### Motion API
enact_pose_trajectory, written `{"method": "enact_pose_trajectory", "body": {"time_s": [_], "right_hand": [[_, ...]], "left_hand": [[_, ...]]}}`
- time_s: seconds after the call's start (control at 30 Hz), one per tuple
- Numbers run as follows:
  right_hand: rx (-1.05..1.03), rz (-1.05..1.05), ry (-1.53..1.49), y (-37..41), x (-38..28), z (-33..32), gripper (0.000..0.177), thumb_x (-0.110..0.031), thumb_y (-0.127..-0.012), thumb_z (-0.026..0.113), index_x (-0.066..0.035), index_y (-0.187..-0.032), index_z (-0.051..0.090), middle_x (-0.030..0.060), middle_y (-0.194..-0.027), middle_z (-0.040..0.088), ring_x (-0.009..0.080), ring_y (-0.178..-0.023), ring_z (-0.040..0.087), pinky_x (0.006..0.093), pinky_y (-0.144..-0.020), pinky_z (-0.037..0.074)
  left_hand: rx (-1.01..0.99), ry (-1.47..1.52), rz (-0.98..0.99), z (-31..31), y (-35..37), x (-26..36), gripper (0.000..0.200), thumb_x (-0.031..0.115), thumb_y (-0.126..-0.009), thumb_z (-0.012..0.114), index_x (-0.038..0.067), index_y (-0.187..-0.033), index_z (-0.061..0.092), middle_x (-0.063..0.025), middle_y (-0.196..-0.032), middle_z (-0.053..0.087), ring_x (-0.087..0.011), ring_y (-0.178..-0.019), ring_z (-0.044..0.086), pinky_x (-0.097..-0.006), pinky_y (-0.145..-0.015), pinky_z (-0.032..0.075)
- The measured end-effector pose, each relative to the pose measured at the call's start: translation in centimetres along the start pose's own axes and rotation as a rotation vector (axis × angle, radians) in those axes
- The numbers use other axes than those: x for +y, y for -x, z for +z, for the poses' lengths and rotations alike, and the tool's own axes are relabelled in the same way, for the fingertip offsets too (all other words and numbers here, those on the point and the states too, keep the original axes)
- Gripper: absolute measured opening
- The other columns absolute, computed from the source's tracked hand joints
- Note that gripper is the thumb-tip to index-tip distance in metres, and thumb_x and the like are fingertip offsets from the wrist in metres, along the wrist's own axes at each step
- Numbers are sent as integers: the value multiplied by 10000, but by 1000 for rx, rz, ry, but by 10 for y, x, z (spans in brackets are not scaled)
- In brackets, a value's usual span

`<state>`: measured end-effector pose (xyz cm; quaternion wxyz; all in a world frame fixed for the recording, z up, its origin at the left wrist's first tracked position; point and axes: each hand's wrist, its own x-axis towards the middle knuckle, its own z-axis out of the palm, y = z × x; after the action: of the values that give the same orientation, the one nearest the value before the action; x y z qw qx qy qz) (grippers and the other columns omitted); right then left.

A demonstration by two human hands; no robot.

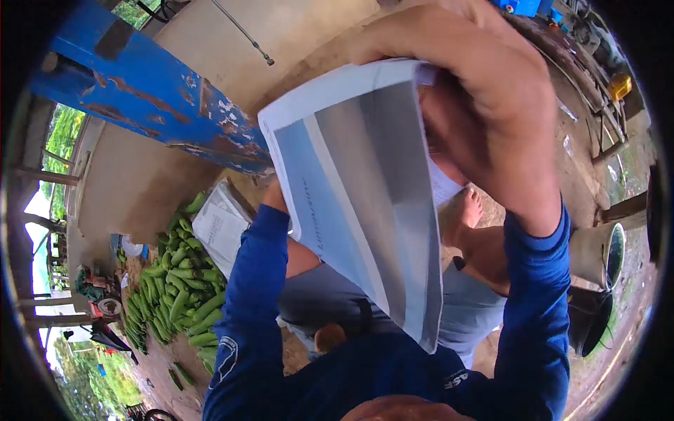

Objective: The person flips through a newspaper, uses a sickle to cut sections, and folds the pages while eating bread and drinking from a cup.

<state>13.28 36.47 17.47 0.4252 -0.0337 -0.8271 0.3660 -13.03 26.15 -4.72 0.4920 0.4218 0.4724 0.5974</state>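
Observation:
A printed sheet of paper (351, 182) with a blue, beige and grey picture and the word "Limousine" hangs up close before me. My right hand (491, 105) is curled over its upper right part, fingers bent around the paper. Behind the sheet's left edge is my left hand (276, 198); only a bit near the wrist shows and its fingers are hidden. Whether anything lies behind or inside the paper cannot be seen. Left of my left sleeve lies a stack of printed papers (219, 228), next to a heap of long green vegetables (179, 281) resembling cucumbers or gourds.
A blue post (161, 91) with peeling paint slants in from the upper left. On the right stand a whitish bucket (590, 256) and a black bucket (586, 316). A wooden bench (576, 70) is at the upper right. My bare foot (463, 210) rests on the ground.

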Motion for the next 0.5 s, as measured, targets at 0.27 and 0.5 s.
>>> {"method": "enact_pose_trajectory", "body": {"time_s": [0.27,0.5], "right_hand": [[131,-243,330,6,5,0,188,-96,-816,663,15,-968,678,85,-946,627,187,-884,596,288,-800,464],[174,110,-191,14,46,-27,194,-170,-969,564,-16,-1031,665,21,-996,645,86,-890,629,218,-782,515]], "left_hand": [[7,403,299,15,7,64,514,211,-1017,603,20,-1475,469,-177,-1381,609,-230,-1218,616,-324,-1010,525],[159,195,491,16,4,91,475,176,-1003,602,-19,-1430,533,-176,-1328,654,-227,-1145,663,-330,-996,531]]}}
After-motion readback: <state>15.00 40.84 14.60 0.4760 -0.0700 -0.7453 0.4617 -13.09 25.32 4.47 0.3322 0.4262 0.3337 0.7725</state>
